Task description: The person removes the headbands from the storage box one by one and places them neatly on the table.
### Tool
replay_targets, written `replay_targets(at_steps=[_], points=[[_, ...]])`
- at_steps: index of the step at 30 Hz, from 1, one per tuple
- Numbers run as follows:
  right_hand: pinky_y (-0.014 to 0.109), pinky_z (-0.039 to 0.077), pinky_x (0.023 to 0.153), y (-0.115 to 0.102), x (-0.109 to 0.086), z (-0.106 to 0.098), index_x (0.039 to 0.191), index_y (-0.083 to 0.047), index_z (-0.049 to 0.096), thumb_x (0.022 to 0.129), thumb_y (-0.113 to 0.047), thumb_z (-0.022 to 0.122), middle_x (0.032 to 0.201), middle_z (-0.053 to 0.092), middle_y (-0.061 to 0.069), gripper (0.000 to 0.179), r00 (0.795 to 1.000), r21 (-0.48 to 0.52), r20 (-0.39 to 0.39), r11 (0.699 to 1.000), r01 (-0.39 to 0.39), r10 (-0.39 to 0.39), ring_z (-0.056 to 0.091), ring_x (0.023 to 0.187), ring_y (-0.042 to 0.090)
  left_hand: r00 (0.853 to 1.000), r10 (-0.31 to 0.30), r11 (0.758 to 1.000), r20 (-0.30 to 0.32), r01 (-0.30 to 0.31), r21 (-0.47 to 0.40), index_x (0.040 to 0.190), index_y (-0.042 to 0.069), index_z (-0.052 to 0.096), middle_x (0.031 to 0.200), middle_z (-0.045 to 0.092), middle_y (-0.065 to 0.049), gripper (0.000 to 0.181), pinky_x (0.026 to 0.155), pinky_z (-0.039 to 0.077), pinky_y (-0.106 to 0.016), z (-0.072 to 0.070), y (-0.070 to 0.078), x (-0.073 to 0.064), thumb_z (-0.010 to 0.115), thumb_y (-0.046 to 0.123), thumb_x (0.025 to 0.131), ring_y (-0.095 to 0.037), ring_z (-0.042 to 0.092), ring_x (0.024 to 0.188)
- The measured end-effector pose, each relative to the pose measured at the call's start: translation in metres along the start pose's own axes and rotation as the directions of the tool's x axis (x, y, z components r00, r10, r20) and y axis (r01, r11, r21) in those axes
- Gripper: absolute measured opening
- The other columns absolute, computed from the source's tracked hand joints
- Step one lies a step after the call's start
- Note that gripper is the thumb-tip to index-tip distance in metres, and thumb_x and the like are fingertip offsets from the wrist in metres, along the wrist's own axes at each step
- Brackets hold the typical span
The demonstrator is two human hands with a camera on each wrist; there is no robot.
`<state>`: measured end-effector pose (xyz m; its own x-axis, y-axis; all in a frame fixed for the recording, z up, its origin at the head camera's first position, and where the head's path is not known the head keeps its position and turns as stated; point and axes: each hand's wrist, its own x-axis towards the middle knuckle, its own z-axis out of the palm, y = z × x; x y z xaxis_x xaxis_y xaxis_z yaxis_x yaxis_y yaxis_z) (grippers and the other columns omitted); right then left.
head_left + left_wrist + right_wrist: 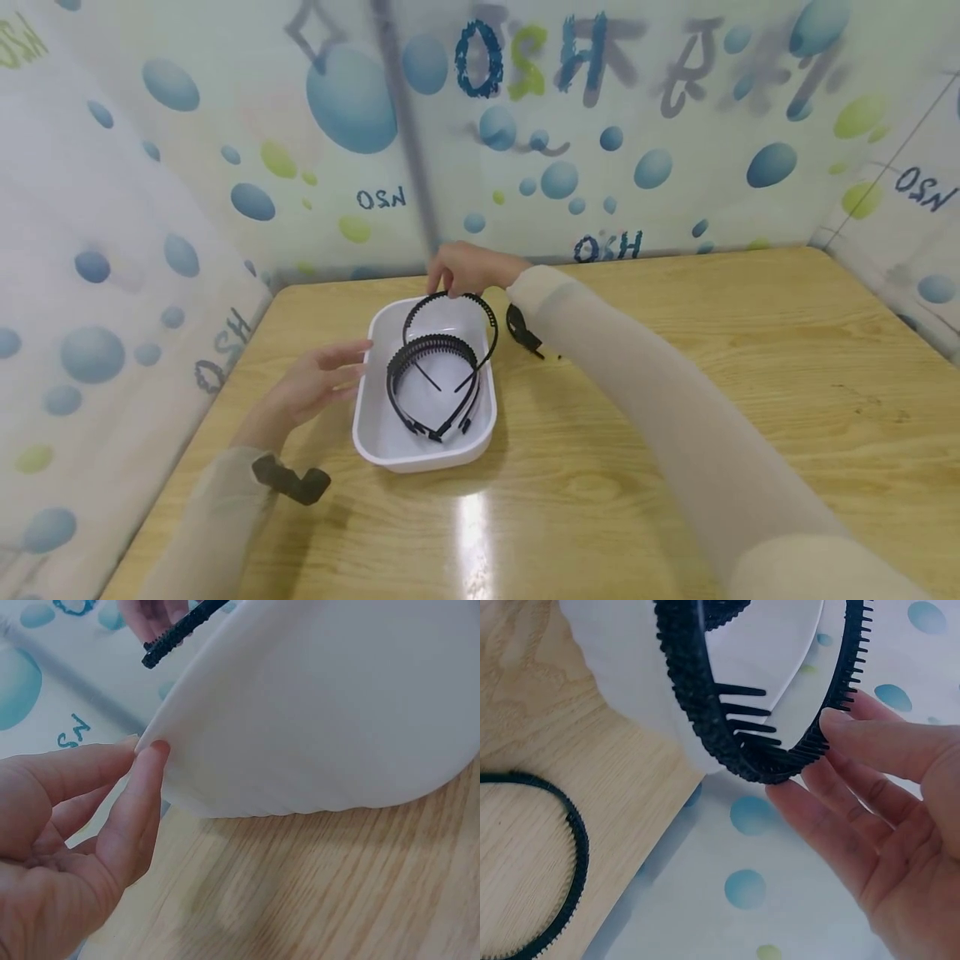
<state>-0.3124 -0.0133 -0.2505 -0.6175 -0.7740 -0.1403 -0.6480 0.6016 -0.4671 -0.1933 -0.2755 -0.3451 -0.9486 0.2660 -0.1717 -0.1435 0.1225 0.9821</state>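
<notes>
The right arm reaches forward and across, its hand point(472, 265) at the tray's far end, fingers clamped on the toothed arch of a black headband point(694, 690) that hangs below them over the white tray point(435, 463). The left hand point(318, 387) extends forward, thumb and fingers pinching the tray's near-side rim. More headbands point(437, 342) lie in the tray, nearer the person than the right fingers; another headband point(582, 855), on the tabletop point(600, 483) to their right, is partly hidden by the right sleeve point(622, 350) in the head view.
</notes>
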Motion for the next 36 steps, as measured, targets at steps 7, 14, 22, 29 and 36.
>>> replay_targets(at_steps=[7, 14, 22, 29, 36], points=[[0.025, 0.053, 0.055, 0.009, -0.008, -0.003, 0.112, -0.007, 0.066, 0.085, 0.006, 0.057, 0.101, 0.063, 0.013, 0.031, 1.0, -0.02, -0.005, 1.0, -0.001, 0.001, 0.06, 0.081, 0.022, 1.0, -0.01, 0.999, -0.013, 0.01, 0.031, 0.138, -0.009, 0.027, 0.127, 0.038, -0.023, 0.054, 0.085, 0.051, -0.026, 0.002, 0.0, -0.002, 0.052, 0.002, 0.092, -0.008, 0.058, 0.094], [0.027, 0.054, 0.053, 0.018, -0.014, -0.004, 0.111, -0.007, 0.066, 0.084, 0.006, 0.058, 0.1, 0.063, 0.014, 0.031, 1.0, -0.018, -0.013, 1.0, 0.0, 0.0, 0.059, 0.087, 0.023, 1.0, -0.012, 1.0, -0.008, 0.012, 0.029, 0.138, -0.008, 0.027, 0.126, 0.038, -0.022, 0.054, 0.085, 0.052, -0.027, 0.001, -0.003, -0.002, 0.052, 0.003, 0.092, -0.008, 0.057, 0.094], [0.025, 0.051, 0.052, 0.024, -0.025, -0.009, 0.109, -0.006, 0.067, 0.085, 0.007, 0.057, 0.1, 0.063, 0.013, 0.03, 1.0, -0.05, -0.017, 0.999, 0.015, -0.016, 0.059, 0.079, 0.022, 1.0, -0.002, 1.0, -0.002, 0.002, 0.015, 0.138, -0.007, 0.029, 0.124, 0.04, -0.018, 0.052, 0.085, 0.051, -0.027, -0.001, -0.004, 0.0, 0.052, 0.003, 0.092, -0.008, 0.057, 0.095], [0.026, 0.05, 0.052, 0.032, -0.035, -0.011, 0.109, -0.007, 0.068, 0.086, 0.005, 0.058, 0.099, 0.063, 0.011, 0.028, 0.999, -0.022, -0.037, 0.999, 0.027, -0.028, 0.059, 0.078, 0.021, 1.0, -0.004, 1.0, -0.001, 0.004, 0.012, 0.138, -0.006, 0.032, 0.12, 0.043, -0.014, 0.051, 0.084, 0.052, -0.026, 0.0, -0.003, 0.0, 0.053, 0.002, 0.092, -0.008, 0.058, 0.093], [0.03, 0.054, 0.07, 0.046, -0.044, -0.01, 0.107, -0.005, 0.068, 0.085, 0.005, 0.059, 0.101, 0.064, 0.011, 0.026, 0.998, 0.008, -0.061, 1.0, 0.027, -0.027, 0.059, 0.093, 0.023, 1.0, -0.002, 1.0, -0.004, 0.002, 0.002, 0.137, -0.003, 0.036, 0.12, 0.042, -0.015, 0.05, 0.084, 0.052, -0.026, -0.001, -0.003, 0.0, 0.054, 0.003, 0.091, -0.008, 0.058, 0.093]])
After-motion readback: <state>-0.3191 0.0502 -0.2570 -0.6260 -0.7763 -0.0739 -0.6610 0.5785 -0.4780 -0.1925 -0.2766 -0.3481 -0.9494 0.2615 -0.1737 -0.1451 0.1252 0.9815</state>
